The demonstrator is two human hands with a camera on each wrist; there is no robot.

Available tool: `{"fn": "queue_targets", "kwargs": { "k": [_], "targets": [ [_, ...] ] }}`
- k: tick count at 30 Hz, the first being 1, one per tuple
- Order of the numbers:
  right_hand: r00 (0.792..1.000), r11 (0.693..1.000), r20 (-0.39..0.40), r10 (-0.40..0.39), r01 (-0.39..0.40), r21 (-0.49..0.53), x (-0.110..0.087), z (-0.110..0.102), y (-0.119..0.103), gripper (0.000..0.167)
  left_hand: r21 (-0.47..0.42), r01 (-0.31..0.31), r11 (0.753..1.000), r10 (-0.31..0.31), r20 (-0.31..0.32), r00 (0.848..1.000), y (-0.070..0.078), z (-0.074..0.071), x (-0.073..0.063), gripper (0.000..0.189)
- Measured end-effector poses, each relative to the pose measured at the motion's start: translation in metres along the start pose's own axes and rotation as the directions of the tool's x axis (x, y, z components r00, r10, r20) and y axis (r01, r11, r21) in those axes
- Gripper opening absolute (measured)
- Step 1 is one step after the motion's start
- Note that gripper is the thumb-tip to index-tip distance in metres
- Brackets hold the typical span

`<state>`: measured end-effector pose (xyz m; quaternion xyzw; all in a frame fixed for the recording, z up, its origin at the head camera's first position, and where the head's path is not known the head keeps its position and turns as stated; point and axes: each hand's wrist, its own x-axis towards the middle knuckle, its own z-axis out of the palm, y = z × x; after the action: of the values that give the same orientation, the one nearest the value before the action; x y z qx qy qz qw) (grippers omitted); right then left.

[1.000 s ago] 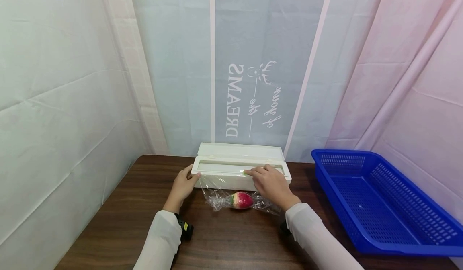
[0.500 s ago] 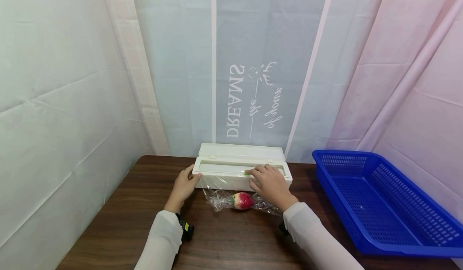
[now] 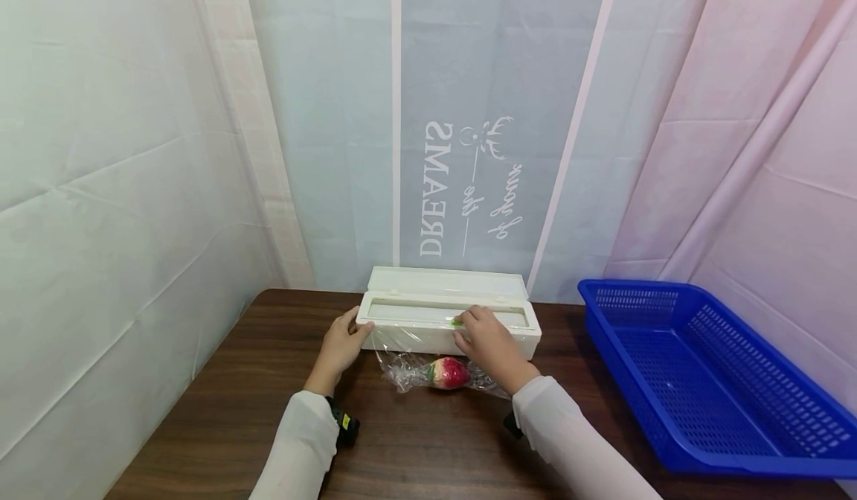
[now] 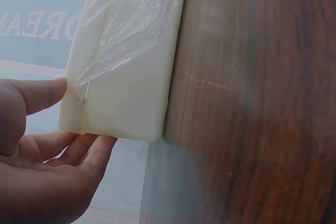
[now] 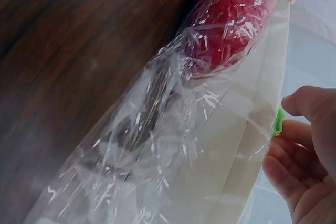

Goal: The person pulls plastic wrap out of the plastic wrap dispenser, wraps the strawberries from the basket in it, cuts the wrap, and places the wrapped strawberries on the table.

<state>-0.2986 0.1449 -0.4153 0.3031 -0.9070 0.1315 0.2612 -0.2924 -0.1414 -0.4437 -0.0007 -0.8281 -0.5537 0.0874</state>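
A white cling film dispenser [image 3: 415, 338] lies on the table with its lid [image 3: 447, 283] raised at the back. My left hand [image 3: 340, 345] grips its left end, the thumb on the upper front edge and the fingers against the end wall [image 4: 131, 127]. At the front rim, my right hand [image 3: 494, 347] pinches a small green slider [image 5: 279, 121] between thumb and index finger. Clear film [image 3: 404, 375] runs from the dispenser down its front. It is wrapped around a red fruit [image 3: 451, 373] with a pale, green-edged left end, lying just before the dispenser.
A blue slotted basket [image 3: 643, 388] stands on the right of the brown wooden table [image 3: 221, 381]. Behind the dispenser hangs a grey-blue printed cloth [image 3: 482, 76]. Pale cloth walls [image 3: 134, 187] close in the left and right sides.
My right hand has turned a little and its wrist has shifted left, while the green slider stays at nearly the same spot. The left hand, dispenser and fruit stay in place.
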Motion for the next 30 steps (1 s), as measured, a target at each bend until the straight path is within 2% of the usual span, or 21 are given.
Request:
{"fn": "queue_targets", "kwargs": {
  "k": [7, 16, 25, 30],
  "targets": [
    [1.0, 1.0, -0.03, 0.004, -0.005, -0.016, 0.001, 0.001, -0.003, 0.02, 0.004, -0.004, 1.0, 0.004, 0.0, 1.0, 0.001, -0.001, 0.001, 0.062],
    [0.996, 0.998, -0.079, -0.038, 0.042, 0.05, 0.002, 0.01, 0.008, 0.016, 0.002, -0.01, 1.0, 0.01, -0.001, 1.0, 0.0, 0.0, 0.001, 0.062],
    [0.997, 0.995, -0.047, -0.057, 0.06, 0.081, 0.001, 0.012, 0.011, 0.013, 0.001, -0.003, 1.0, 0.003, 0.0, 1.0, -0.001, 0.001, 0.001, 0.062],
    [0.996, 0.995, -0.048, -0.075, 0.078, 0.062, 0.002, 0.015, 0.014, 0.012, -0.013, -0.005, 1.0, 0.005, 0.001, 1.0, 0.002, 0.001, 0.0, 0.062]
  ]
}}
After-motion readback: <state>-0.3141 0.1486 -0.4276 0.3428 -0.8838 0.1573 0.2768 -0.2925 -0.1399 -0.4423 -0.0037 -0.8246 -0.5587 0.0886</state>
